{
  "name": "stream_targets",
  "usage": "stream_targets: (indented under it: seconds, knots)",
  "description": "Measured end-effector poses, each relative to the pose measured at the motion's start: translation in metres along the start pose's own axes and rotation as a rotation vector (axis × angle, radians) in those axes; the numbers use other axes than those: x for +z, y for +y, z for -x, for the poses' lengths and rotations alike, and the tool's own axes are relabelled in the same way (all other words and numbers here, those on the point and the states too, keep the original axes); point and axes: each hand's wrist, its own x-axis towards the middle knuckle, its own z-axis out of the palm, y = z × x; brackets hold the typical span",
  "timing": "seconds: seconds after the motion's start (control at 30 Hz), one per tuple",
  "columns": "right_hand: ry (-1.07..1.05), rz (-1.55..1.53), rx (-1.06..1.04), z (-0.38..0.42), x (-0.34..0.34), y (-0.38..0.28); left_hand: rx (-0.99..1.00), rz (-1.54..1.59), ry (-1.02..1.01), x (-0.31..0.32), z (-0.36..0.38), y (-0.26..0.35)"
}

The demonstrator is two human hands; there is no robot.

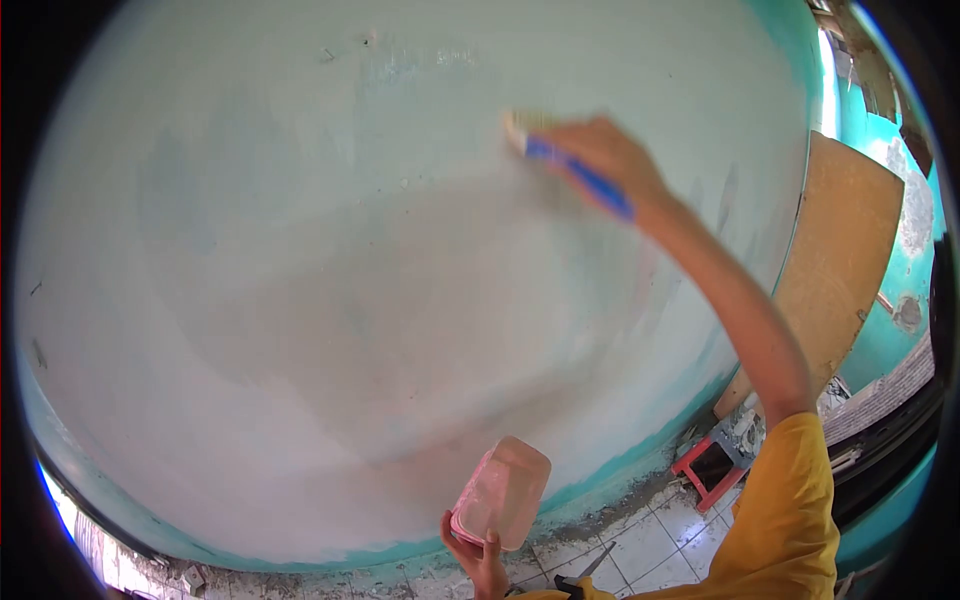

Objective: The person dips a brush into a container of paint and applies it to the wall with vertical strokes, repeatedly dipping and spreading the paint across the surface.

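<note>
Coating step in progress: the right hand [605, 155] is clamped on the blue-handled brush [560, 160], bristles against the wall [300, 250]. The left hand [480, 555] grips the pink container [502, 492] below the brush. Next move likely calls for reloading the bristles.

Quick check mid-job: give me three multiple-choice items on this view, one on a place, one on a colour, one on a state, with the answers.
1. Where is the blue-handled paintbrush?
A. on the tiled floor
B. against the pale plastered wall, upper right
C. inside the container

2. What colour is the plastic container?
A. translucent pink
B. black
C. green

3. How is the container held?
A. lying on the red stool
B. hanging from the wall
C. gripped from below by the left hand

Answers: 1 B, the right hand presses the bristles to the wall. 2 A, its sides show pale pink. 3 C, fingers wrap its lower end.
</note>
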Motion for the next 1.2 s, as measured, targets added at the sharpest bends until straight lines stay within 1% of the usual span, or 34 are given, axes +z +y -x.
stream_targets:
  seconds: [0.07, 0.1, 0.13, 0.2, 0.23, 0.3, 0.33, 0.37, 0.4, 0.43, 0.47, 0.5, 0.53, 0.6, 0.63, 0.67, 0.73, 0.77, 0.8, 0.87, 0.9, 0.93, 1.0, 1.07, 1.13, 1.2]
  knots:
    - [-0.224, -0.141, -0.056, 0.058, 0.005, -0.033, 0.020, -0.013, -0.008, 0.003, 0.008, 0.002]
    - [-0.291, -0.254, 0.008, 0.080, 0.005, -0.053, 0.000, -0.078, 0.016, 0.003, 0.012, 0.003]
    - [-0.483, -0.314, -0.017, 0.099, 0.006, -0.060, -0.024, -0.145, 0.042, 0.004, 0.015, 0.003]
    - [-0.625, -0.429, 0.079, 0.117, 0.006, -0.067, -0.054, -0.164, 0.086, 0.011, 0.020, 0.004]
    - [-0.627, -0.437, 0.083, 0.115, 0.005, -0.063, -0.077, -0.172, 0.124, 0.015, 0.022, 0.005]
    - [-0.415, -0.546, 0.142, 0.093, 0.004, -0.039, -0.085, -0.134, 0.130, 0.023, 0.026, 0.002]
    - [-0.372, -0.388, 0.054, 0.075, 0.003, -0.020, -0.092, -0.094, 0.133, 0.026, 0.030, 0.001]
    - [-0.377, -0.439, 0.109, 0.051, 0.002, 0.002, -0.100, -0.097, 0.136, 0.031, 0.035, 0.002]
    - [-0.269, -0.312, 0.187, 0.027, -0.010, 0.014, -0.081, -0.110, 0.137, 0.036, 0.038, 0.002]
    - [-0.113, -0.249, 0.150, 0.007, -0.010, 0.039, -0.058, -0.122, 0.142, 0.042, 0.042, 0.003]
    - [-0.023, -0.256, 0.190, -0.015, -0.037, 0.032, -0.057, -0.120, 0.150, 0.043, 0.044, -0.002]
    - [0.169, -0.140, 0.106, -0.029, -0.034, 0.043, -0.051, -0.148, 0.152, 0.043, 0.047, -0.007]
    - [0.165, -0.148, 0.106, -0.025, -0.032, 0.045, -0.049, -0.176, 0.152, 0.043, 0.051, -0.012]
    - [0.232, -0.082, 0.071, -0.016, -0.033, 0.041, -0.048, -0.150, 0.158, 0.044, 0.058, -0.017]
    - [0.170, -0.042, 0.004, 0.003, -0.021, 0.040, -0.040, -0.118, 0.159, 0.046, 0.058, -0.018]
    - [0.129, -0.115, -0.043, 0.026, -0.011, 0.025, -0.031, -0.082, 0.161, 0.050, 0.058, -0.020]
    - [-0.125, -0.126, -0.047, 0.077, 0.001, -0.010, -0.025, -0.022, 0.168, 0.052, 0.065, -0.021]
    - [-0.260, -0.203, -0.019, 0.096, -0.004, -0.027, -0.033, -0.029, 0.173, 0.052, 0.068, -0.018]
    - [-0.268, -0.209, -0.018, 0.113, -0.005, -0.035, -0.022, -0.038, 0.172, 0.055, 0.068, -0.016]
    - [-0.563, -0.262, -0.073, 0.134, 0.001, -0.041, -0.013, -0.037, 0.184, 0.060, 0.070, -0.018]
    - [-0.629, -0.268, -0.030, 0.129, -0.003, -0.039, -0.003, -0.049, 0.176, 0.060, 0.070, -0.021]
    - [-0.634, -0.276, -0.042, 0.119, -0.009, -0.036, 0.006, -0.062, 0.170, 0.062, 0.073, -0.023]
    - [-0.454, -0.369, 0.013, 0.092, -0.018, -0.022, 0.005, -0.052, 0.165, 0.067, 0.075, -0.025]
    - [-0.350, -0.302, 0.030, 0.058, -0.014, -0.001, 0.007, -0.040, 0.153, 0.071, 0.078, -0.024]
    - [-0.283, -0.301, 0.174, 0.015, -0.011, 0.022, -0.010, -0.055, 0.158, 0.075, 0.078, -0.024]
    - [-0.118, -0.311, 0.262, -0.027, -0.035, 0.024, 0.003, -0.044, 0.164, 0.072, 0.077, -0.031]
